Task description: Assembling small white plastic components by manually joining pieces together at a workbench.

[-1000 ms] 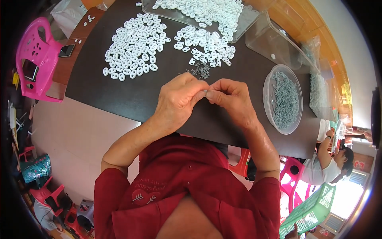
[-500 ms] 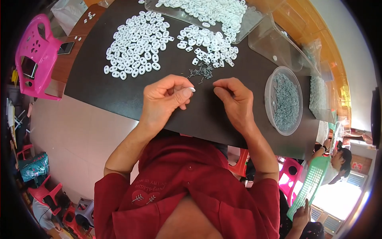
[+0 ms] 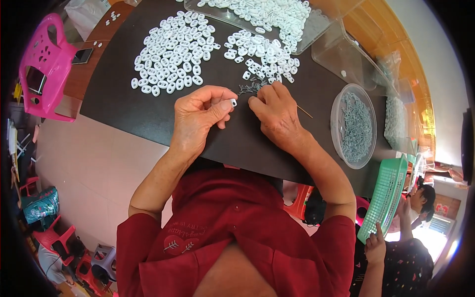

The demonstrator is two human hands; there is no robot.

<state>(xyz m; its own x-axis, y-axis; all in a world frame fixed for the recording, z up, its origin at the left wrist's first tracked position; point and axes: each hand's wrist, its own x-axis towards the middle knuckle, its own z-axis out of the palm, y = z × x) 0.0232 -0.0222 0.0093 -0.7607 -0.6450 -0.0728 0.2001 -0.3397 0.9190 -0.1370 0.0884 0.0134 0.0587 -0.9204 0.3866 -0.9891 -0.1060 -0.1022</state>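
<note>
My left hand (image 3: 200, 116) is closed, pinching a small white oval plastic piece (image 3: 234, 103) between thumb and forefinger; a dark hole shows in its end. Just right of it, my right hand (image 3: 278, 113) is bent with its fingers drawn together beside a small heap of grey screws (image 3: 251, 87). Whatever its fingertips hold, if anything, is hidden. From behind that hand a thin brown stick (image 3: 305, 112) juts out; I cannot tell whether it is held. Beyond the screws lies a pile of loose white pieces (image 3: 262, 52), and to its left a larger spread of two-holed white ovals (image 3: 173, 54).
A round clear tub of grey screws (image 3: 357, 128) stands at the right of the dark table (image 3: 128, 116). At the back is a clear tray (image 3: 316, 37) with many white pieces. Another person's hand (image 3: 376, 245) holds a green basket (image 3: 386, 198) beyond the table's right edge. A pink chair (image 3: 47, 69) stands left.
My right hand has moved forward and left to the screw heap. The white piece in my left hand has turned, showing its hole. The other person's green basket has come nearer the table.
</note>
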